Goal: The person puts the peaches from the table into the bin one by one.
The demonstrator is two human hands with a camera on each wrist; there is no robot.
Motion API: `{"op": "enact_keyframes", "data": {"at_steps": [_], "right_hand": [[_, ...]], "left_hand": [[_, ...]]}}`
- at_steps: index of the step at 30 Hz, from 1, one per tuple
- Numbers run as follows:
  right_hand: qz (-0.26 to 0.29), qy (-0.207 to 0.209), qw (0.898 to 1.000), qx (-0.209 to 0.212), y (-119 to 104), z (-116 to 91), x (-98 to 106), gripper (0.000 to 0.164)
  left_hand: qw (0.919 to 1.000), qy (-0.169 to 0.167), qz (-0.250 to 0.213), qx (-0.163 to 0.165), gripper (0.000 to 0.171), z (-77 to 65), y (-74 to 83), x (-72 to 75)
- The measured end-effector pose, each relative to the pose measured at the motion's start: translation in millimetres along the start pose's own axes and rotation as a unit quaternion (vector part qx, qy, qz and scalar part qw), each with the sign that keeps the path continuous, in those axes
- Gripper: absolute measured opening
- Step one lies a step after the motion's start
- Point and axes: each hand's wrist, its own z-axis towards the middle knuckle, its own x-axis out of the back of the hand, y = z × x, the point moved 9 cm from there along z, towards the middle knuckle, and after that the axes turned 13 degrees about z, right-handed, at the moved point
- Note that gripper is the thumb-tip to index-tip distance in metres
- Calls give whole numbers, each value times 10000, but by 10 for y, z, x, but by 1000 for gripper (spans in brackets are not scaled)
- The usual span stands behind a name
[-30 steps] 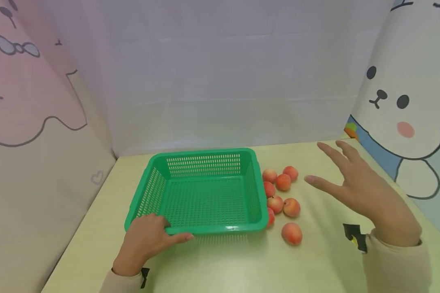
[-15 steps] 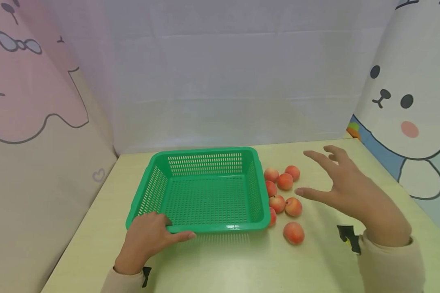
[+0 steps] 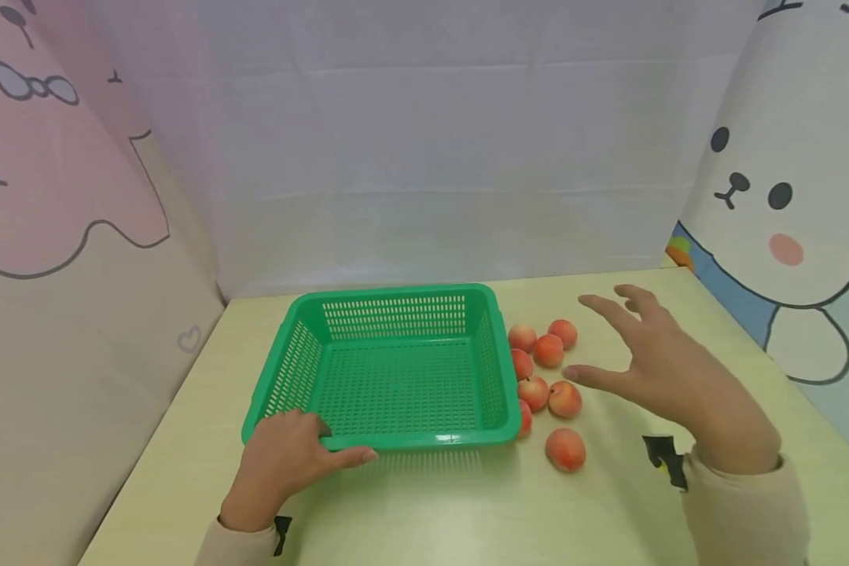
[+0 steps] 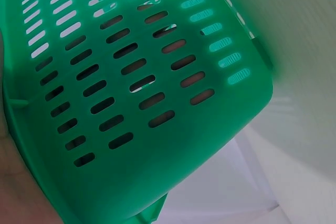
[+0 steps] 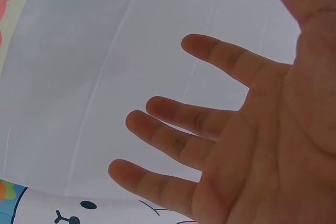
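Note:
A green plastic basket [image 3: 399, 385] with slotted sides stands on the table, nothing inside it. My left hand [image 3: 283, 464] grips its front rim near the left corner, thumb along the front. In the left wrist view, the slotted wall of the basket [image 4: 126, 77] fills much of the frame, and skin tones show through some slots. Several red-yellow peaches lie right of the basket, some partly hidden by its edge; the nearest peach [image 3: 565, 450] lies a little apart. My right hand [image 3: 668, 377] hovers to the right of them, fingers spread, holding nothing; its palm [image 5: 262, 145] shows in the right wrist view.
The pale table [image 3: 424, 511] runs back to a whitish curtain [image 3: 439, 157]. Printed cloth with cartoon figures hangs at the left side [image 3: 64, 314] and the right side [image 3: 799, 196].
My right hand has moved left and slightly down, closer to the peaches, its fingers still spread. The left hand and the basket have stayed in place.

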Motion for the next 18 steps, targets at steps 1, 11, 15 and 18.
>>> {"op": "enact_keyframes", "data": {"at_steps": [1,11,15,18], "right_hand": [[-1,-18,10000,7,-5,5,-7,99],[220,-436,9988,-28,92,131,-184,100],[224,-611,9976,-253,207,171,-279,105],[230,-679,9967,-369,260,191,-321,109]], "left_hand": [[10000,9,-9,1,73,-1,-1,4],[9999,103,-23,-19,73,-7,7,29],[9999,131,-31,-31,73,-5,11,34],[9999,118,-33,-40,73,-5,18,44]]}}
